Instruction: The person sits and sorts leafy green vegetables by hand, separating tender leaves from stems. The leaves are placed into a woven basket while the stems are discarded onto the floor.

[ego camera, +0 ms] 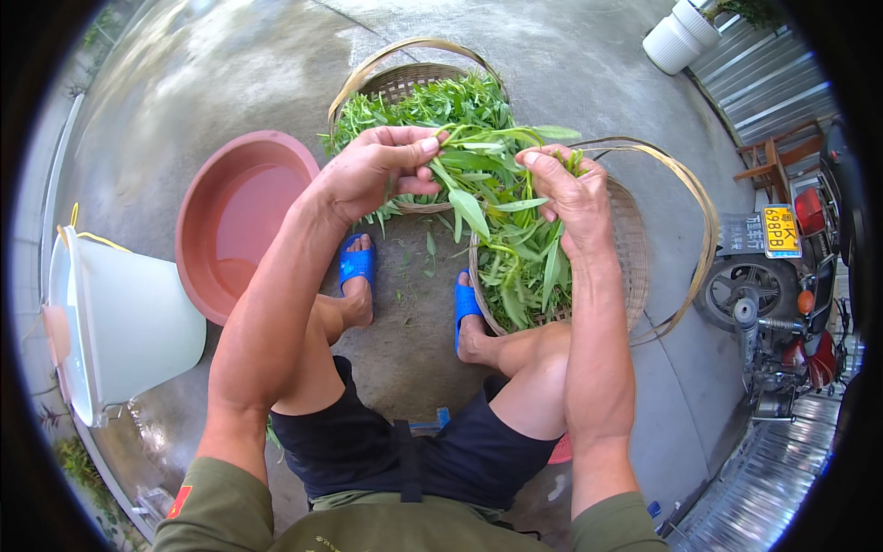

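Between my hands is a bunch of leafy green stems (465, 162), probably water spinach. My left hand (393, 162) pinches the stems between thumb and fingers. My right hand (569, 186) grips several more cut stems, their ends poking out above the curled fingers. Below the hands, a round woven basket (628, 241) with a tall bamboo handle holds loose greens (514, 276) on its left side. Straight ahead, a second woven basket (414, 72) is heaped with the same greens (441, 103); my forearm and hand cover part of it.
A reddish plastic basin (248, 207) stands at the left beside a large pale bucket (138, 324). Fallen leaves (431, 245) lie on the concrete between my feet in blue slippers (356, 265). At the right are a parked motorcycle (779, 310), a wooden stool (772, 165) and a white planter (681, 38).
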A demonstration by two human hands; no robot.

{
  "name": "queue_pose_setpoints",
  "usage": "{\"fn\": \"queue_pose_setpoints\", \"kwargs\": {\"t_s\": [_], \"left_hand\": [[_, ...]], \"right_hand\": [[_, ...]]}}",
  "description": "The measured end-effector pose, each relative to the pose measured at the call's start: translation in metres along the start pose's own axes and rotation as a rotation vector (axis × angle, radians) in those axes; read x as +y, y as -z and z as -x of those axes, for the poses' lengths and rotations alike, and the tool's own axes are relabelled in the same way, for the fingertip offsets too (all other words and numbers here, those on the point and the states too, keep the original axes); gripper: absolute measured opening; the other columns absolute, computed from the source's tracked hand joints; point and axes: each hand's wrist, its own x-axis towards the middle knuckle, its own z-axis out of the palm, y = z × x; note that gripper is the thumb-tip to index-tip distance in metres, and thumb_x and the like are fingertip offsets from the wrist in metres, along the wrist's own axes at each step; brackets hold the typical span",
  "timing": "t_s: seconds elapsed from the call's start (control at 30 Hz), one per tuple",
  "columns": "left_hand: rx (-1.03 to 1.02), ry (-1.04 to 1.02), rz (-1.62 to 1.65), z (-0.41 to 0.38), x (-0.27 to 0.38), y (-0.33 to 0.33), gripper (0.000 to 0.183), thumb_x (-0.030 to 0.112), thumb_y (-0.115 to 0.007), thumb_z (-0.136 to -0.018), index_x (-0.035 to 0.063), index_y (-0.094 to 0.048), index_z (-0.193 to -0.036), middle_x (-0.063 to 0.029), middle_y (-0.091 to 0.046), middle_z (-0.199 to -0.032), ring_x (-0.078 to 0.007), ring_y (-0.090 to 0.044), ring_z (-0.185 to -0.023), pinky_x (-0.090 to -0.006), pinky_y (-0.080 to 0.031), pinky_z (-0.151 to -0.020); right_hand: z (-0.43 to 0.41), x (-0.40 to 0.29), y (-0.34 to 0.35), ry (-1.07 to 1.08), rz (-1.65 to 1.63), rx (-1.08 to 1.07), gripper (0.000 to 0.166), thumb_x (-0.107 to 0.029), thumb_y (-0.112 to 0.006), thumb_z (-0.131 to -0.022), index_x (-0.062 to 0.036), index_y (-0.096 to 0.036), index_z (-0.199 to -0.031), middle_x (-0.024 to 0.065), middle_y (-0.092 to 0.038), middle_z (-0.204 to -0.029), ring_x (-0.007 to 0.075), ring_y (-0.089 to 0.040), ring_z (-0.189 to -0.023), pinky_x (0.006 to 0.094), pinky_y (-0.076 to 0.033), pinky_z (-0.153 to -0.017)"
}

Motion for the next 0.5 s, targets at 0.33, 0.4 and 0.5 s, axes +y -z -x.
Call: {"fn": "queue_pose_setpoints", "kwargs": {"t_s": [0.33,0.4,0.5], "left_hand": [[0.336,-0.242,0.215,0.015,0.026,0.065,0.026,0.017,-0.069,-0.103,0.0044,-0.068,-0.126,0.0014,-0.064,-0.098,-0.0072,-0.063,-0.081,-0.0286,-0.065,-0.085],[0.381,-0.248,0.241,0.014,0.026,0.065,0.028,0.017,-0.069,-0.104,0.0037,-0.067,-0.127,0.0006,-0.064,-0.099,-0.0081,-0.064,-0.081,-0.0285,-0.066,-0.084],[0.435,-0.256,0.268,0.013,0.027,0.061,0.029,0.017,-0.067,-0.104,0.003,-0.065,-0.129,-0.0003,-0.063,-0.1,-0.0091,-0.064,-0.082,-0.0285,-0.066,-0.084]], "right_hand": [[-0.004,0.0,0.063,0.05,-0.514,-0.051,0.029,-0.024,-0.067,-0.104,-0.0008,-0.063,-0.121,-0.0054,-0.043,-0.073,0.0051,-0.039,-0.054,0.0228,-0.035,-0.048],[-0.003,0.002,0.067,0.042,-0.542,-0.018,0.029,-0.025,-0.068,-0.104,-0.0008,-0.064,-0.12,-0.0041,-0.048,-0.077,0.0057,-0.042,-0.057,0.023,-0.036,-0.049],[-0.004,0.004,0.067,0.04,-0.561,-0.012,0.03,-0.026,-0.07,-0.103,-0.0012,-0.066,-0.119,-0.0013,-0.057,-0.085,0.0067,-0.045,-0.061,0.0231,-0.038,-0.05]]}}
